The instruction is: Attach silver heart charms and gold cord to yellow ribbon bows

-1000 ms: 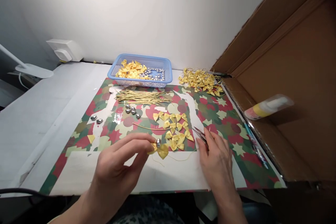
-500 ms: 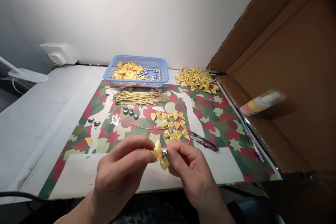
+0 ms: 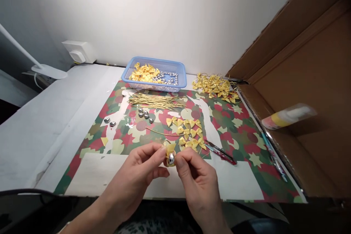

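Yellow bow with silver bead between left hand and right hand, each pinching one side.

White light is spreading from above, glowing brightest on the upper middle of the wall and fading to grey toward the left. The cardboard box is sinking into brown shade, its top right corner turning nearly black. A clear patch on the camouflage-patterned sheet is throwing glare; the held silver bead is glinting. Wide-angle distortion is stretching the edges.
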Available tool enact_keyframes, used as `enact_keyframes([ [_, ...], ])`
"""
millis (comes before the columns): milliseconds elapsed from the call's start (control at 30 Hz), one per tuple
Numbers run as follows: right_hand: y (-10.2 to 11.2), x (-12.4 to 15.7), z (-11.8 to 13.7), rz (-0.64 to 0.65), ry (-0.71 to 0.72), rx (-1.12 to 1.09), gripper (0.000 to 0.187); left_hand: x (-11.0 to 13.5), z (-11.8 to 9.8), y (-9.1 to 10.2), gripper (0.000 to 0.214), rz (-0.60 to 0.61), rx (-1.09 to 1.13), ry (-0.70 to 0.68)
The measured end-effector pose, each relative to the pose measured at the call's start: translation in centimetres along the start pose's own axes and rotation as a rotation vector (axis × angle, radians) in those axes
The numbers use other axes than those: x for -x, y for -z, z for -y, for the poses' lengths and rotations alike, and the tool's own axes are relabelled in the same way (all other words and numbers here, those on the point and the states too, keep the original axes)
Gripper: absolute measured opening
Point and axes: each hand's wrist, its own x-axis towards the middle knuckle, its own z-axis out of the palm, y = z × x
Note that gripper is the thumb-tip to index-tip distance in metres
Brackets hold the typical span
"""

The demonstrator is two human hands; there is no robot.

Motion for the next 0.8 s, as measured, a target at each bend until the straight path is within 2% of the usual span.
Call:
enact_keyframes([
  [67, 0.7, -0.3, 0.1, 0.004, -0.078, -0.003, 0.033, -0.3, -0.1, 0.0, 0.030, -0.016, 0.012, 0.023],
  [167, 1.8, -0.8, 0.8, 0.021, -0.158, -0.014, 0.039, -0.6, -0.1, 0.2, 0.034, -0.047, -0.138, -0.005],
  [267, 2.1, -0.9, 1.8, 0.066, -0.125, 0.027, 0.038, -0.7, -0.2, 0.0, 0.038, -0.056, -0.372, -0.134],
  [400, 1.6, -0.6, 2.1, 0.094, -0.011, 0.223, 0.021, -0.8, -0.5, -0.6, 0.035, -0.046, -0.546, -0.260],
  [567, 1.8, -0.3, 1.6, 0.147, -0.021, 0.145, 0.015, -0.9, -1.4, -0.7, 0.042, 0.041, -0.654, -0.209],
  [700, 1.9, -0.1, 1.5, 0.072, 0.024, 0.091, 0.011, -1.0, -2.1, -0.8, 0.042, 0.045, -0.765, -0.244],
  [800, 2.2, 0.0, 1.6, 0.020, 0.016, 0.038, 0.006, -1.0, -2.5, -1.1, 0.044, 0.090, -0.718, -0.196],
])
